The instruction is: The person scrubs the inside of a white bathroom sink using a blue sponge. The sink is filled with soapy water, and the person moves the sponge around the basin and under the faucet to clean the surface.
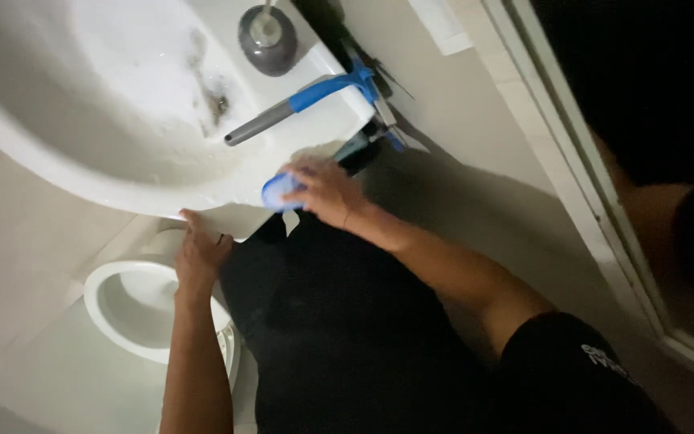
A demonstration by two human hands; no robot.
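My right hand grips a blue round scrubber and presses it against the front rim of the white washbasin. My left hand rests flat on the underside edge of the basin's rim, fingers spread, holding nothing. Soap foam and a dark smear lie inside the bowl.
A squeegee with a grey-and-blue handle lies across the basin's right edge. A grey round dispenser stands at the back. A white toilet bowl sits below, and a wall and a dark door frame on the right.
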